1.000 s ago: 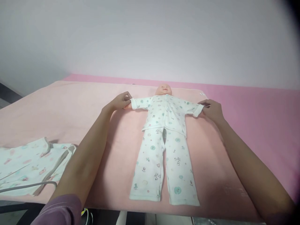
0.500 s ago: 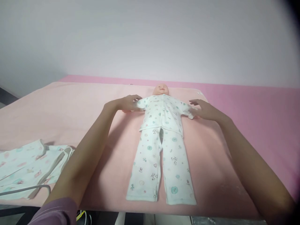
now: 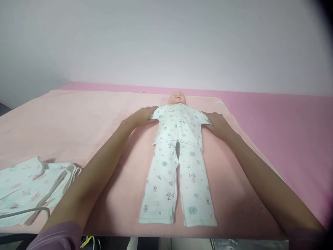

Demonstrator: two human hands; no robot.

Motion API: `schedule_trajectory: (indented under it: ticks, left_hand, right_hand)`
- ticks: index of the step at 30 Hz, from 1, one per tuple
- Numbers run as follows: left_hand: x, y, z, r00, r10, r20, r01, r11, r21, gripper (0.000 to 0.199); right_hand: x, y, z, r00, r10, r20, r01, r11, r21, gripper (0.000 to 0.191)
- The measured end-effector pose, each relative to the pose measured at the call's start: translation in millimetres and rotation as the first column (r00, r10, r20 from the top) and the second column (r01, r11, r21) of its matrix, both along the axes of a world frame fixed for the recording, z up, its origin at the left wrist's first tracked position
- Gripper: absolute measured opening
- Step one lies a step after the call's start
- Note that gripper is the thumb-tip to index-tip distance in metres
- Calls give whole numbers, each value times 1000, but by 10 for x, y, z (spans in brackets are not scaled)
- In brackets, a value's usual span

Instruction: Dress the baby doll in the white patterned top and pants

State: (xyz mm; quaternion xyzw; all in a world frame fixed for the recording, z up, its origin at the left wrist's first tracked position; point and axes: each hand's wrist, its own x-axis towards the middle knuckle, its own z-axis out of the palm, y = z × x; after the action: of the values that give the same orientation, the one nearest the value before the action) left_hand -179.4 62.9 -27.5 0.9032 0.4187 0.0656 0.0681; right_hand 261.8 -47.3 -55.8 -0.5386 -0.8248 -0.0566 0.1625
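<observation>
A baby doll (image 3: 177, 98) lies on its back with its head at the far end. It wears a white printed shirt (image 3: 175, 126), buttoned down the front, and matching trousers (image 3: 160, 187) laid flat with the legs apart. My left hand (image 3: 144, 116) is closed around the sleeve on the left, its fingers partly behind the cloth. On the other side my right hand (image 3: 219, 124) grips the right sleeve, thumb below and fingers above and behind. The doll's arms are hidden by the sleeves and my hands.
A light pink blanket (image 3: 85, 118) covers the table, over a brighter pink surface (image 3: 291, 139) at the right. Another white printed baby garment (image 3: 23, 187) lies at the left front, with a grey cable (image 3: 28, 210) across it. A pale wall (image 3: 166, 41) stands behind.
Both hands have moved inward toward the doll's body and closed on the sleeves. The sleeves now look shorter, and the right cuff that stuck out is out of sight.
</observation>
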Motion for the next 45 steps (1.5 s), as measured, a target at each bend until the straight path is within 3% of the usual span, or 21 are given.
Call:
schedule_trajectory:
  ticks: [5,11,18,25,29,35,40,45]
  left_hand:
    - [212,-73,-120,998,-47,43,40,986,163,84]
    - [423,-183,-235,1000,22,19,-26,968,251,70]
    - [386,-159,-240,997,47,60,-58,979,194,77]
    - [472,-179,-227,968,236,84,-247,958,147,66]
    - [556,-245,-198,952,299,61,-305,935,181,54]
    - [603,-285,-168,947,321,33,-318,916,246,53]
    - [604,-289,-173,946,323,1,-311,911,271,57]
    - [578,-275,-190,955,295,15,-288,920,265,56]
  right_hand:
    - [-162,68,-215,998,-35,-47,39,996,75,86]
    - [-255,155,-400,1000,-9,2,9,992,126,88]
    - [-275,95,-357,999,-47,26,44,992,121,93]
    - [-346,52,-324,983,-182,-2,181,977,112,95]
    - [-348,51,-354,968,-248,-50,252,957,142,89]
    - [-214,71,-393,957,-283,-67,290,919,266,71]
    - [-148,101,-441,956,-283,-72,292,923,249,57]
    - [-139,115,-450,965,-226,-130,248,950,190,56]
